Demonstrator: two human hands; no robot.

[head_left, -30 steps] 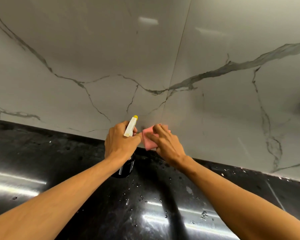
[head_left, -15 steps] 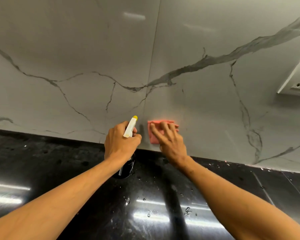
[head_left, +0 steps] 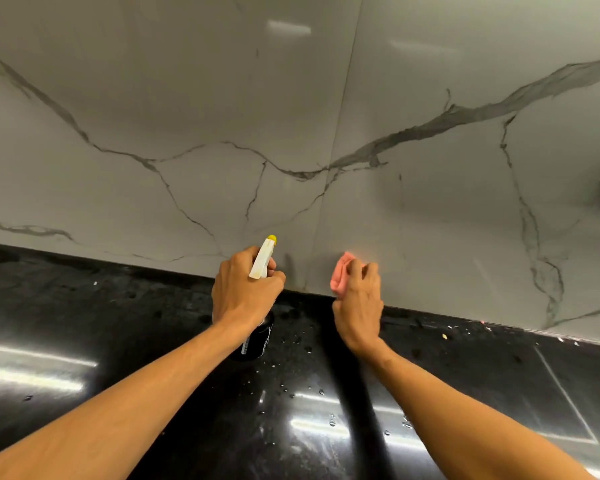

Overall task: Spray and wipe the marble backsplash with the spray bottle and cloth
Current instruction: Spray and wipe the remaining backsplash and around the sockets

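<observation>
Head view: seemingly mid-wipe; right hand (head_left: 359,303) clutched pink cloth (head_left: 340,275) at marble backsplash (head_left: 291,98), left hand (head_left: 243,292) gripped spray bottle (head_left: 262,258) alongside; next, sweep sideways

left grip (head_left: 246,296) and right grip (head_left: 359,306) both curled.

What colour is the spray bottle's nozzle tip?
Yellow nozzle tip on a white spray head; head view.

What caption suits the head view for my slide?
Left hand grips a spray bottle while right hand holds a pink cloth by the marble backsplash.
</observation>
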